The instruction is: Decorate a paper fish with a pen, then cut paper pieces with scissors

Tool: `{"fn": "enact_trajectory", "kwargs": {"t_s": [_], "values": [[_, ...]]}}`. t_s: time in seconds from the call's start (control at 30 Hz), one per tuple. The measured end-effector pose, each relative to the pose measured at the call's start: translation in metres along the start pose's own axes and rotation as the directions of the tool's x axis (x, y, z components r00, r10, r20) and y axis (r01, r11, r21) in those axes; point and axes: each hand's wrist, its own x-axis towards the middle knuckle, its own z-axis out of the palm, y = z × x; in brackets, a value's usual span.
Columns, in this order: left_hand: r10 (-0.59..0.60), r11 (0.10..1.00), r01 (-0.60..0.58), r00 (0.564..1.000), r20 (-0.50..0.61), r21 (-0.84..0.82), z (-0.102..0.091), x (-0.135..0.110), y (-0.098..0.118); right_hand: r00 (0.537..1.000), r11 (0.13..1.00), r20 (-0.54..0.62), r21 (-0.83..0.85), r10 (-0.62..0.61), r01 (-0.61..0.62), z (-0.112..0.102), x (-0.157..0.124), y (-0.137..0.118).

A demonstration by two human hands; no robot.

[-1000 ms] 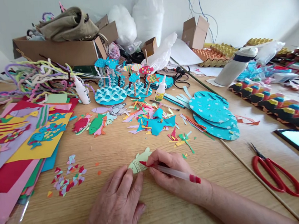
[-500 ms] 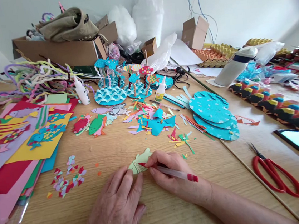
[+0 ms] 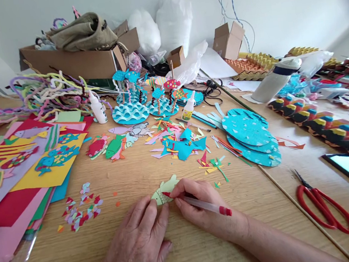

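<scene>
A pale green paper fish (image 3: 169, 184) lies on the table in front of me. Curved scale lines and an eye are drawn on its front part. The fingertips of my left hand (image 3: 139, 236) rest on its lower left edge and press it to the wood, the fingers stretched out flat. In my right hand (image 3: 198, 200) a pen (image 3: 203, 203) with a clear barrel and red ends is pinched between thumb and fingers. Its red tip points at the fish's body by the drawn scales. My right fingers cover part of the fish's tail side.
Small paper bits (image 3: 81, 209) lie to the left, near stacked coloured paper (image 3: 40, 201). Beyond the fish are cut paper fish (image 3: 113, 146) and blue scraps (image 3: 184, 144). Blue discs (image 3: 246, 129), a thin stick (image 3: 296, 203) and red-handled scissors (image 3: 324, 206) lie to the right.
The view has shifted slightly, so everything sits a little lower and to the right. Both hands stay at the paper fish, with the pen still held.
</scene>
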Motion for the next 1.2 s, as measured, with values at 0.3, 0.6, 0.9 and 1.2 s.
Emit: {"fn": "enact_trajectory", "kwargs": {"t_s": [0.3, 0.6, 0.9, 1.2], "values": [[-0.012, 1.0, 0.012, 1.0, -0.007, -0.013, -0.002, 0.0014, -0.0002, 1.0, 1.0, -0.001, -0.003, -0.025, 0.025, 0.0003, 0.0003, -0.0005], [0.007, 1.0, -0.007, 1.0, -0.017, 0.008, -0.0019, -0.0009, -0.0016, 0.999, 0.999, -0.043, -0.036, -0.029, 0.027, -0.0012, 0.001, -0.0023], [0.026, 0.999, -0.027, 1.0, 0.016, 0.02, -0.0016, -0.0015, -0.0009, 0.999, 0.999, -0.026, -0.038, -0.025, 0.024, -0.0035, -0.0001, -0.0035], [0.029, 0.999, -0.029, 0.999, 0.018, 0.037, -0.0034, -0.0006, 0.001, 1.0, 1.0, -0.014, 0.01, -0.004, 0.005, -0.0038, -0.0015, -0.0025]]}}
